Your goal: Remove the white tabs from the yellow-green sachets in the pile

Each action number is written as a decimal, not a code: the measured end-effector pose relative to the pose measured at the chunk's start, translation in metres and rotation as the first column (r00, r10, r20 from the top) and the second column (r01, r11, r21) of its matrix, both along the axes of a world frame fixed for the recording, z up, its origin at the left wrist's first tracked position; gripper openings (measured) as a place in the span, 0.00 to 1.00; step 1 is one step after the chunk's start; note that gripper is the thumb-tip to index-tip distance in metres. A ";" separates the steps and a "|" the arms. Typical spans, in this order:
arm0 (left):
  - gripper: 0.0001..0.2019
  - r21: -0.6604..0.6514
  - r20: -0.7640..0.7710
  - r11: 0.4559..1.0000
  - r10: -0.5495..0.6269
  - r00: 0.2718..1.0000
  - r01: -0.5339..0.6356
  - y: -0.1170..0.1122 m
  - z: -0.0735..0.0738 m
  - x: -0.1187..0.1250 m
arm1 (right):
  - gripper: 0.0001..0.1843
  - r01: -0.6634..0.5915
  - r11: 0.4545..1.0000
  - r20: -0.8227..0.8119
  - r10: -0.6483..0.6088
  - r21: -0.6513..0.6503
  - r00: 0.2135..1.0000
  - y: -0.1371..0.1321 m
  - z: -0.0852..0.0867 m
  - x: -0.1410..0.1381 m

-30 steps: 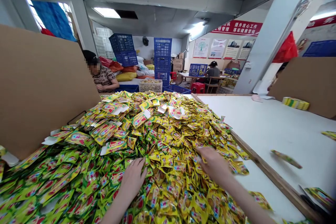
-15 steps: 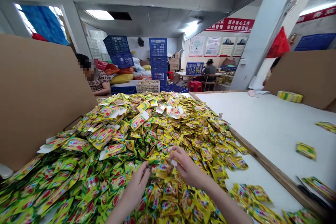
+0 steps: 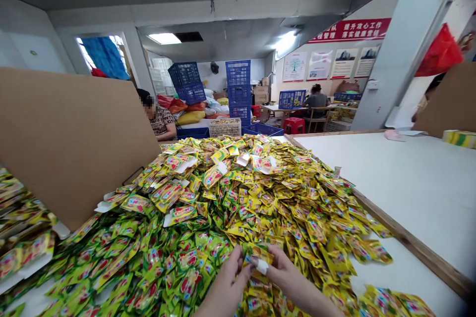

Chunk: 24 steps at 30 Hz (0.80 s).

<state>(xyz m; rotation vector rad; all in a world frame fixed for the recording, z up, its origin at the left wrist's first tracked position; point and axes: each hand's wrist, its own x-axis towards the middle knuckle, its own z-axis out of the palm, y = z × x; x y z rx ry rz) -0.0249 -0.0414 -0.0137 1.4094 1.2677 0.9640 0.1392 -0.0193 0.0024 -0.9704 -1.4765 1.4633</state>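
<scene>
Head view: left hand [image 3: 223, 285] and right hand [image 3: 288, 282], apart on the pile [image 3: 241, 198] a second ago, now meet at 6 o'clock, both pinching one sachet [image 3: 258, 251] just above the pile. Sorting appears under way.

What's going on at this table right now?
A person's left hand and right hand meet at the near edge of a big pile of sachets, pinching a yellow sachet between them. A cardboard sheet stands at the left, and behind it sits another person. The white table lies to the right.
</scene>
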 end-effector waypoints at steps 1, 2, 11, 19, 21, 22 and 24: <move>0.24 0.012 -0.031 0.999 -0.051 0.998 0.051 0.002 0.003 -0.001 | 0.23 0.020 0.999 -0.060 -0.022 -0.037 0.998 0.000 -0.006 -0.002; 0.22 0.016 -0.065 0.994 -0.103 0.993 0.104 0.005 0.008 -0.004 | 0.21 0.058 0.997 -0.110 -0.064 -0.057 0.992 0.001 -0.012 -0.004; 0.18 0.237 -0.624 0.957 0.281 0.730 -0.166 0.071 0.035 -0.111 | 0.21 0.135 0.939 -0.284 -0.230 -0.317 0.931 0.009 -0.029 0.017; 0.20 0.489 -0.824 0.857 0.514 0.236 -0.159 0.091 0.002 -0.145 | 0.20 0.100 0.942 -0.254 -0.188 -0.322 0.949 0.001 -0.023 0.032; 0.20 0.519 -0.827 0.848 0.530 0.186 -0.107 0.093 0.001 -0.145 | 0.21 0.094 0.948 -0.207 -0.162 -0.303 0.965 0.000 -0.026 0.035; 0.20 0.527 -0.829 0.847 0.531 0.174 -0.073 0.094 0.001 -0.146 | 0.21 0.098 0.951 -0.186 -0.157 -0.293 0.970 0.000 -0.028 0.035; 0.18 0.528 -0.837 0.849 0.521 0.168 -0.003 0.098 0.004 -0.151 | 0.21 0.106 0.955 -0.162 -0.155 -0.278 0.975 -0.001 -0.032 0.036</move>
